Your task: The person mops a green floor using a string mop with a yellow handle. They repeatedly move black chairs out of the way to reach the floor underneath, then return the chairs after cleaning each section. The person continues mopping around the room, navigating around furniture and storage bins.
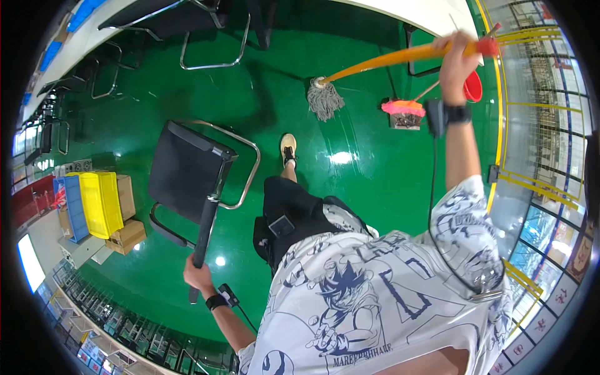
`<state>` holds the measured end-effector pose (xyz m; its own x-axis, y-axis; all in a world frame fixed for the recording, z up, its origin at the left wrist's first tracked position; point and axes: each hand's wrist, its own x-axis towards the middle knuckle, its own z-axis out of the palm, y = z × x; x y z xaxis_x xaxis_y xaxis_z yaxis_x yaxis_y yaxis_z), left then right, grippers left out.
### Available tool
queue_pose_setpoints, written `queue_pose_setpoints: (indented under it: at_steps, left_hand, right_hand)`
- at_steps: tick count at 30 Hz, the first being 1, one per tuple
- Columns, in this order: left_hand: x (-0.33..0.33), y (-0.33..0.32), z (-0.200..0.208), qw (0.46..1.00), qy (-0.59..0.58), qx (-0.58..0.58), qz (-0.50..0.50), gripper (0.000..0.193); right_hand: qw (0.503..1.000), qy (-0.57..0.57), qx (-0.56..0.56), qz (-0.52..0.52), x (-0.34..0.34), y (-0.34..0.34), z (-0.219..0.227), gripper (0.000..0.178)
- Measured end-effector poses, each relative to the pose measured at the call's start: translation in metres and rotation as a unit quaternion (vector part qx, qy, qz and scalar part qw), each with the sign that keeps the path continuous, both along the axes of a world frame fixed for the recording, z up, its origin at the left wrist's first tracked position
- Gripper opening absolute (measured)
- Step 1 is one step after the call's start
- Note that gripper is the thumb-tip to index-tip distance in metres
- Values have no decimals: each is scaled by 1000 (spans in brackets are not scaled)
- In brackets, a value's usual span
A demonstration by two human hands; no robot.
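Observation:
At the upper right, my right hand point(458, 62) is wrapped round the orange handle of a mop point(384, 60), close to its red end. The handle slants left and down to a grey string mop head point(325, 100) resting on the green floor. On the left, my left hand point(198, 275) grips a long black bar of a chair point(184, 172), near the bar's lower end. This chair has a black seat and a bent chrome frame. Both hands are closed, and the right one is slightly blurred.
Right of the mop head stand a pink-bristled broom point(403, 107) with a dustpan point(406, 121) and a red bucket point(473, 87). Yellow point(101, 204) and blue point(72, 208) bins and cardboard boxes point(126, 237) lie left. A white table point(412, 14) and more chairs point(215, 53) line the far side.

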<state>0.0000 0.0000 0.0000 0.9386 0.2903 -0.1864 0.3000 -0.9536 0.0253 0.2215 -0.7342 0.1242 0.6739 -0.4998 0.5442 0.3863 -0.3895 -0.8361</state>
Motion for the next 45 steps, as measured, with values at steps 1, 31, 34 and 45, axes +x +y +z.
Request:
queue_pose_setpoints:
  at_steps: [1,31,34,45]
  left_hand:
    - [0,-4,1,1000,-19,-17,3,29]
    - [69,-718,-341,677,379,-545,318,11]
    - [163,-726,-364,696,333,-561,301,9]
    - [615,-680,-472,865,276,-419,17,16]
  right_hand:
    - [997,-22,-69,-12,-29,3,-16,29]
    - [650,714,18,-260,-352,10,-164,37]
    - [635,725,-28,-266,-267,2,-184,34]
    - [834,518,190,-6,68,64,-410,29]
